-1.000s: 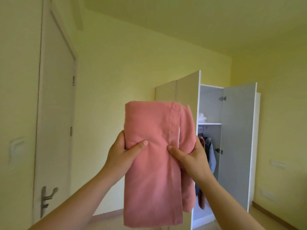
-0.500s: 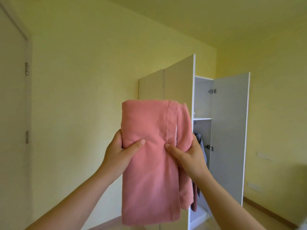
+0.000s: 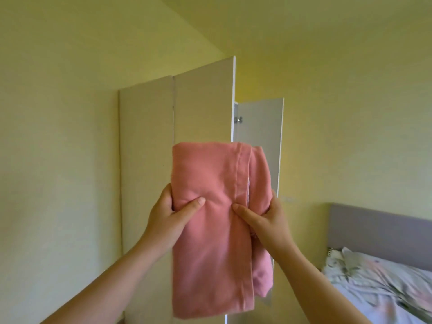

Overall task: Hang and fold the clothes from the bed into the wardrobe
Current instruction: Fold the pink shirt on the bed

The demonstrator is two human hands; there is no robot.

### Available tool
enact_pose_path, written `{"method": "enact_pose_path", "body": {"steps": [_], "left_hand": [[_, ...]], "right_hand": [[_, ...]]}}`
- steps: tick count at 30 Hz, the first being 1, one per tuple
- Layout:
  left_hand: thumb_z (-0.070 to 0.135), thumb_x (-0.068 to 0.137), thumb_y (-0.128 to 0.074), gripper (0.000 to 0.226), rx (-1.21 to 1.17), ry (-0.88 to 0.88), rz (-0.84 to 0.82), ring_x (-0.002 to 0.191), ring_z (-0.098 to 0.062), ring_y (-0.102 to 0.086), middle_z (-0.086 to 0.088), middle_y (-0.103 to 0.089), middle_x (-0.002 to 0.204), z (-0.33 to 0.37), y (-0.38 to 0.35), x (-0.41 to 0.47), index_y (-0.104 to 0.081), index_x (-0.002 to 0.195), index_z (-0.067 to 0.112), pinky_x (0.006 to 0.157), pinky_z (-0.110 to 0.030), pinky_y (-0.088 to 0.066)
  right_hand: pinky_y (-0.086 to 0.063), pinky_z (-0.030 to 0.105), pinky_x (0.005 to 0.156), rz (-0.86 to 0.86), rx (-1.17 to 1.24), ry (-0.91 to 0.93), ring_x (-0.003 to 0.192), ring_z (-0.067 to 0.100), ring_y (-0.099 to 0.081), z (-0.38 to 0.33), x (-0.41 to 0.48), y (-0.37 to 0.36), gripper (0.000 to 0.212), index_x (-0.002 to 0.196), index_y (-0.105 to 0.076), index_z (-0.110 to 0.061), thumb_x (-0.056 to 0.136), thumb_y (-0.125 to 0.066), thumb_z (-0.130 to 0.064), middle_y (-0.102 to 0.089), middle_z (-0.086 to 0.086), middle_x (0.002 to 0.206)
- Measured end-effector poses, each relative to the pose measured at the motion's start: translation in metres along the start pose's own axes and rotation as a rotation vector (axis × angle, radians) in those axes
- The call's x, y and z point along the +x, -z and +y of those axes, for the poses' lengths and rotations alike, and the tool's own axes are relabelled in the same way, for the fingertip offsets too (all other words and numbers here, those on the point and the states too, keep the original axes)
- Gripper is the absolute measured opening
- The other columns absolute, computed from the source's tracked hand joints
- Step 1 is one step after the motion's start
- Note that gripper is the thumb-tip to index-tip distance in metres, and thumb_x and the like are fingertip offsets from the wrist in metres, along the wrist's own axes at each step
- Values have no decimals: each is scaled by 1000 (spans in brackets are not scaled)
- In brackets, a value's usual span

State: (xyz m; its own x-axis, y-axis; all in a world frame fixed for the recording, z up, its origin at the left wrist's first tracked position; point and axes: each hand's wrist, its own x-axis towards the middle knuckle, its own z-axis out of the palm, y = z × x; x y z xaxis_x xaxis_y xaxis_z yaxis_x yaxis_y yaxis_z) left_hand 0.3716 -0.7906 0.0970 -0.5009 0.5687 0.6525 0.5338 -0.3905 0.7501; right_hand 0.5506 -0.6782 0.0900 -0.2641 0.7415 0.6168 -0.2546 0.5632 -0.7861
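1. The pink garment [image 3: 210,218] is a plain salmon-pink cloth, soft-looking, folded into a long upright strip and doubled over at the top. A stitched seam [image 3: 238,174] runs down it a bit right of the middle, with a thin white edge [image 3: 248,188] peeking out just beside that seam. A second, narrower layer sticks out on the right side and ends higher than the front layer.
2. Where it is: held up in mid-air, in front of the wardrobe [image 3: 203,108], not touching it as far as I can tell, and well apart from the bed [image 3: 385,298].
3. The hands: the left hand [image 3: 168,216] grips the left edge, thumb pressed flat on the front and fingers wrapped behind. The right hand [image 3: 266,220] grips the right side the same way, thumb on the front near the seam, fingers curled round the back.
4. Around it: the wardrobe shows two pale panels side on, plus an open door [image 3: 259,127] with a metal hinge [image 3: 239,119] near its top. Yellow wall [image 3: 58,136] all round.
5. Lower right is the bed, with a grey headboard [image 3: 378,228] and crumpled flowery bedding [image 3: 364,272].
6. In the way: the garment covers the lower half of the door and whatever's inside the wardrobe, so I can't see the shelves.
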Motion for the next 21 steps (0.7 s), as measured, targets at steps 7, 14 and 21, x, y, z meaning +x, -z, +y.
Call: {"method": "enact_pose_path", "body": {"steps": [7,14,21], "left_hand": [[53,64,-74,43,-90,-28,-117,82,5,-64,23,-68,92,-50,-65,49,-58,99,33,66,-11,-46],[50,65,-74,39,-167,-42,-258,81,8,-63,26,-67,92,-76,-137,99,-57,98,36,64,-6,-44],[52,66,-73,43,-281,-49,-404,82,7,-64,22,-69,94,-111,-195,145,-57,103,36,65,-9,-46]], "right_hand": [[-56,22,56,131,-102,25,83,3,-71,45,39,33,52,110,-61,-34,68,-89,-22,-73,-14,94],[-57,22,57,277,-197,27,82,-1,-69,77,77,73,50,104,-58,-42,68,-88,-22,-72,-22,92],[-56,19,59,426,-329,17,80,-3,-68,106,110,95,55,107,-56,-41,67,-88,-23,-72,-18,91]]}}
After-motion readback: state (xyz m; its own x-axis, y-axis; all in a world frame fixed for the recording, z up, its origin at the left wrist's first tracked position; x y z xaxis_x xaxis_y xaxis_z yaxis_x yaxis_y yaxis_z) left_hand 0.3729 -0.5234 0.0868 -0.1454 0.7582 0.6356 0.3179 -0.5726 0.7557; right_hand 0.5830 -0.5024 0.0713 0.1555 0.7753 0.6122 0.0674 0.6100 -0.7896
